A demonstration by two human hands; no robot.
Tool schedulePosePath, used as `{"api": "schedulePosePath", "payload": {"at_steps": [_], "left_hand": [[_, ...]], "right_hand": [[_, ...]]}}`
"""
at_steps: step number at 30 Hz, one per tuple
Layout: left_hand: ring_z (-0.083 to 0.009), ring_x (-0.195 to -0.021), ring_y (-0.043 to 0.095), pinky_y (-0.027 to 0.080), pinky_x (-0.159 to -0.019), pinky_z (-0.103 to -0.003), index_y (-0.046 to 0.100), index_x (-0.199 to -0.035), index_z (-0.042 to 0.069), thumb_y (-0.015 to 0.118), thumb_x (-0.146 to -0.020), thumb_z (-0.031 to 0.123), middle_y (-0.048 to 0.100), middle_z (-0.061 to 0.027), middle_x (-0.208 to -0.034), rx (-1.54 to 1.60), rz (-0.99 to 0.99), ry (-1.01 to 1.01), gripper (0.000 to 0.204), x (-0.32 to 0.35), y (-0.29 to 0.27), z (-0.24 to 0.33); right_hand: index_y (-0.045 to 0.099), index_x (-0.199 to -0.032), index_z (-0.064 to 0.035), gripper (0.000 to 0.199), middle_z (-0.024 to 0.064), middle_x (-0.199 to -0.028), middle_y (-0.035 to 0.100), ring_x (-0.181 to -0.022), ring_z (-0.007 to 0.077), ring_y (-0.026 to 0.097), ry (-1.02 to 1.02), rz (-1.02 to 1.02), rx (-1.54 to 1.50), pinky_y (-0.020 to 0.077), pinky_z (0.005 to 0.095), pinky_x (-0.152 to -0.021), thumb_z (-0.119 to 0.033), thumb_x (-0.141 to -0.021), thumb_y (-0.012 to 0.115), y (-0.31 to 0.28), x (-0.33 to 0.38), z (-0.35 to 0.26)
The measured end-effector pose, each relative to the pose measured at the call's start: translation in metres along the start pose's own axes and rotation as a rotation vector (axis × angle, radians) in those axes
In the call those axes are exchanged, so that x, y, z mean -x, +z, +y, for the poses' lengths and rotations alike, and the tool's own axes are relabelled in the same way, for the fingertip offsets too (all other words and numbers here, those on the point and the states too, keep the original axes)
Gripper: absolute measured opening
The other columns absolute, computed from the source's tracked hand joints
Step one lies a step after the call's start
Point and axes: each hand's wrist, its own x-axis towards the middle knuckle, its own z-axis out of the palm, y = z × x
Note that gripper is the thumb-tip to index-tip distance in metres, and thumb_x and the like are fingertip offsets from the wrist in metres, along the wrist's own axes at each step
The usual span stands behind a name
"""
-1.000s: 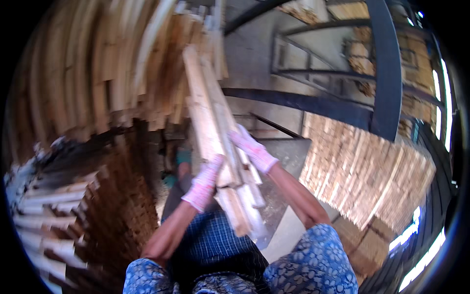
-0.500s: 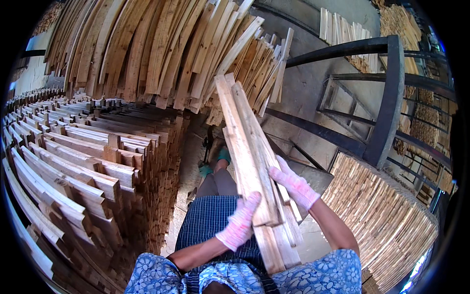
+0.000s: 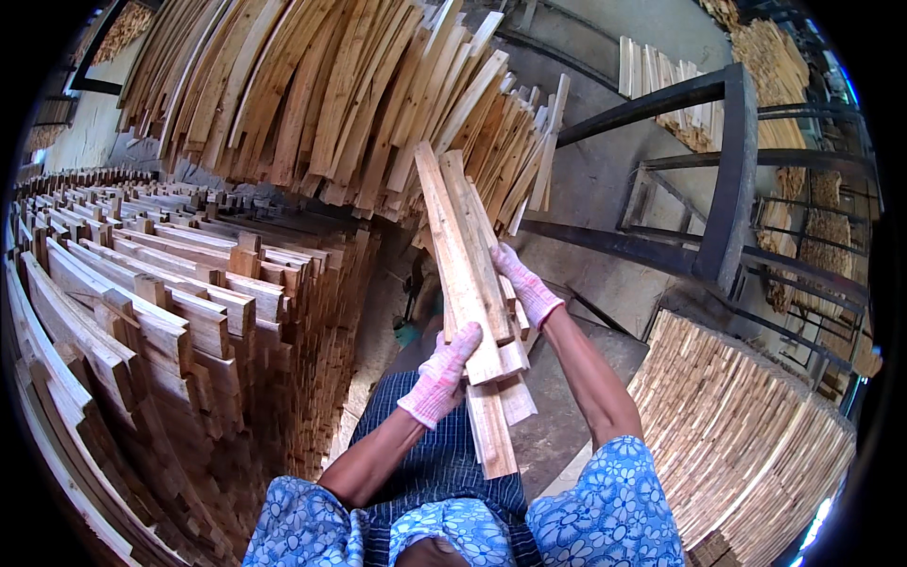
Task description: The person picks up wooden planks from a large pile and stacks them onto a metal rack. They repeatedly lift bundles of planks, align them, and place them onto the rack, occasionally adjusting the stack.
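A loose bundle of wooden slats (image 3: 465, 274) slants across the middle of the view, held in front of my body. My left hand (image 3: 442, 374), in a white and pink knitted glove, grips its left side near the lower end, thumb on top. On the right side, higher up, my right hand (image 3: 525, 285) in a matching glove holds the slats, its fingers partly hidden by the wood. The slats lie uneven, with some ends sticking out below my left hand.
Long boards (image 3: 312, 85) are heaped at the far side. On the left rises a tall stack of slats with spacer blocks (image 3: 179, 302). A dark metal frame (image 3: 732, 180) stands at the right, beyond a dense pile of slats (image 3: 746, 425). More wood (image 3: 666, 80) lies on the floor behind.
Both hands have carried the bundle a little away from my body, and my right arm is stretched farther forward. The view has shifted slightly. My grip stays on the slats.
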Motion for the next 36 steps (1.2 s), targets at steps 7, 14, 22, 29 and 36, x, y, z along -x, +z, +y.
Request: {"api": "schedulePosePath", "payload": {"at_steps": [7, 14, 22, 29, 36], "left_hand": [[-0.0314, -0.12, 0.064, 0.057, -0.099, -0.049, 0.035, -0.149, 0.004, 0.075, -0.092, 0.036, 0.058, -0.0184, -0.136, 0.148, -0.001, -0.007, 0.077, 0.009, -0.031, -0.008], [-0.0231, -0.115, 0.059, 0.055, -0.097, -0.039, 0.028, -0.142, 0.003, 0.084, -0.085, 0.039, 0.053, -0.0146, -0.127, -0.442, 0.319, 0.154, 0.088, 0.059, 0.001, -0.03], [-0.0225, -0.114, 0.058, 0.053, -0.099, -0.04, 0.026, -0.143, 0.004, 0.086, -0.084, 0.023, 0.053, -0.0115, -0.126, -0.405, 0.135, 0.339, 0.087, 0.128, 0.06, -0.04], [-0.0239, -0.129, 0.052, 0.046, -0.109, -0.04, 0.02, -0.152, 0.006, 0.09, -0.074, 0.022, 0.046, -0.0112, -0.138, -0.541, -0.03, 0.707, 0.106, 0.202, 0.138, 0.02], [-0.0247, -0.132, 0.05, 0.043, -0.112, -0.043, 0.011, -0.155, 0.006, 0.097, -0.065, 0.04, 0.045, -0.0125, -0.142, -0.628, -0.038, 1.042, 0.129, 0.303, 0.181, 0.056]], "right_hand": [[0.006, -0.162, 0.0021, 0.115, 0.0238, -0.163, 0.029, -0.152, 0.0292, 0.028, -0.025, 0.095, 0.068, 0.0224, 0.0376, -0.122, -0.066, -0.092, 0.064, 0.03, 0.007, 0.019], [0.008, -0.162, 0.0027, 0.11, 0.0153, -0.16, 0.034, -0.148, 0.0242, 0.033, -0.214, -0.005, -0.254, 0.0283, 0.0374, -0.122, -0.062, -0.093, 0.064, 0.032, 0.017, 0.079], [0.009, -0.162, 0.0016, 0.112, 0.0172, -0.16, 0.031, -0.147, 0.0247, 0.032, -0.482, 0.101, -0.14, 0.0297, 0.0371, -0.12, -0.066, -0.092, 0.064, 0.029, 0.072, 0.029], [0.007, -0.163, 0.0022, 0.118, 0.0185, -0.168, 0.018, -0.156, 0.0257, 0.016, -0.916, 0.13, 0.126, 0.0138, 0.0373, -0.126, -0.073, -0.088, 0.06, 0.12, 0.228, -0.202], [0.017, -0.165, -0.0115, 0.104, 0.011, -0.17, 0.017, -0.158, 0.0241, 0.011, -1.153, -0.103, 0.078, 0.0081, 0.0378, -0.127, -0.07, -0.09, 0.059, 0.209, 0.276, -0.313]]}}
